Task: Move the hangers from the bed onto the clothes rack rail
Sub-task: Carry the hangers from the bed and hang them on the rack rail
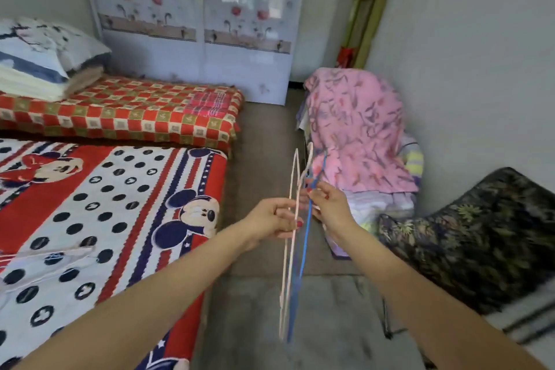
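Over the grey floor beside the bed, I hold a bunch of thin hangers edge-on at arm's length. My left hand pinches the pale pink hangers between thumb and curled fingers. My right hand pinches the blue hanger near its hook, touching the pink ones. The hangers hang down between my forearms, clear of the bed. One more pale hanger lies on the cartoon-print bedspread. A pink floral cloth drapes a pile by the right wall.
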